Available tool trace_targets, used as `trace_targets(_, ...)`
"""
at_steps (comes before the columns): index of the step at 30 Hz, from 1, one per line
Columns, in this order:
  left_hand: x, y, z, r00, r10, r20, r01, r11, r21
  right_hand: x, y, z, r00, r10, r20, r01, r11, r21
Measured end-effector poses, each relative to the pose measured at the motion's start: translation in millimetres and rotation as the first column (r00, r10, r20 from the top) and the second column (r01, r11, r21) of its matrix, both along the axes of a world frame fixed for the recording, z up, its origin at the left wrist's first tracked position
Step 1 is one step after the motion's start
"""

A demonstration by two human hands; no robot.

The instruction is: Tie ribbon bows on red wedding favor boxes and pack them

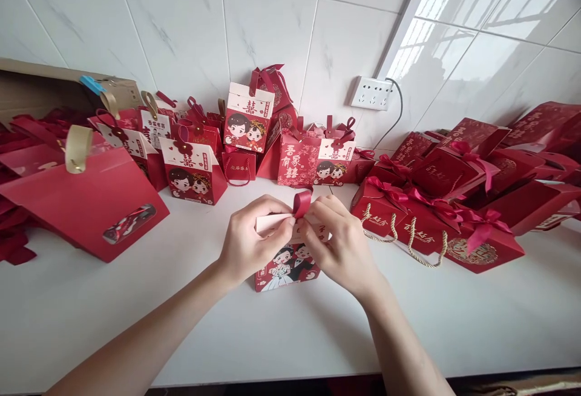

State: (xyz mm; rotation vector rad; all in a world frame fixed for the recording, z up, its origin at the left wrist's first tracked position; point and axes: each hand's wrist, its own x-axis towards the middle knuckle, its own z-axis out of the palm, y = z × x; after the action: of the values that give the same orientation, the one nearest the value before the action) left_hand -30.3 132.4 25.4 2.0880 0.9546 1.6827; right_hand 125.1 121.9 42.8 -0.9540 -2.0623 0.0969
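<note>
Upright, red-and-white box (287,267) (cartoon couple on front), ribbon loop (302,203) atop.

Counts by kind, placed relative to the socket panel (371,93). One socket panel is showing, with one cord (401,105) curving beside it. Below and to its left, one left hand (258,232) and one right hand (338,241) are holding one bride-and-groom box (284,269). Three boxes with paired cartoon faces (249,118) are standing left of the panel. Farther left, four gold ribbon loops (78,146), one windowed red box (86,202) and one carton (124,88) are showing. Lower right, two gold rope handles (393,226) are hanging; the piled red boxes (454,169) are overlapping too closely to count.
</note>
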Motion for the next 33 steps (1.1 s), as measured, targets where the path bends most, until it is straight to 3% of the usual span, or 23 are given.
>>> trace_targets(9,0.3,0.2,2.5,0.999,-0.028,0.027,0.031,0.995,-0.094,1.0,-1.3,-3.6,1.0,-0.018,0.018,0.017,0.999,0.03)
trace_targets(13,-1.1,-1.6,4.0,0.998,-0.034,0.045,0.043,0.972,-0.23,8.7,3.7,-11.9,0.992,0.047,-0.118,-0.033,0.992,0.118)
trace_targets(16,-2.0,-2.4,4.0,0.998,-0.039,0.041,0.048,0.965,-0.257,12.7,6.8,-18.6,0.962,0.041,-0.269,-0.027,0.998,0.056)
trace_targets(18,-1.7,-2.7,3.9,0.997,-0.057,0.049,0.068,0.968,-0.243,11.9,7.7,-21.9,0.947,0.085,-0.309,-0.087,0.996,0.006)
trace_targets(33,-0.7,-1.7,2.0,0.98,-0.164,0.112,0.182,0.966,-0.185,6.6,2.8,-16.5,0.922,0.066,-0.383,-0.158,0.964,-0.214)
